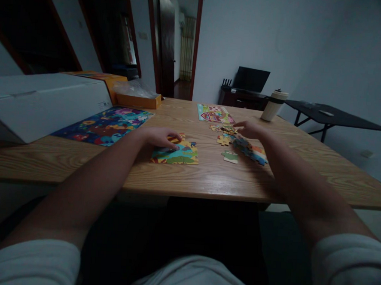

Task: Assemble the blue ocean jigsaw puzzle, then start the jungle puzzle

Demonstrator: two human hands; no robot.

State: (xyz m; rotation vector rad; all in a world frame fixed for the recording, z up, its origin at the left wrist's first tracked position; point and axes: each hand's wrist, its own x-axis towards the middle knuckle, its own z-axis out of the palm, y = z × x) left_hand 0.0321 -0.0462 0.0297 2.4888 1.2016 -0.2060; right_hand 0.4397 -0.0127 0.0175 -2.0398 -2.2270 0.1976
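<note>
My left hand [163, 138] lies over a joined section of jigsaw puzzle [176, 156] near the table's front edge. Its fingers are loosely spread and no piece shows in its grip. To the right, my right hand [250, 130] hovers at or touches the far side of a heap of loose puzzle pieces [246, 148], fingers reaching leftward; contact is unclear. A yellow puzzle piece [223, 140] sits left of the heap, and a green puzzle piece [230, 156] is closer to me.
Behind the pieces lies a pink picture sheet [215, 113]. A large white box [47, 101], a dark blue picture puzzle [110, 125] and an orange box [138, 99] holding clear plastic occupy the left. A cream tumbler [274, 106] stands at the back right of the wooden table [318, 167].
</note>
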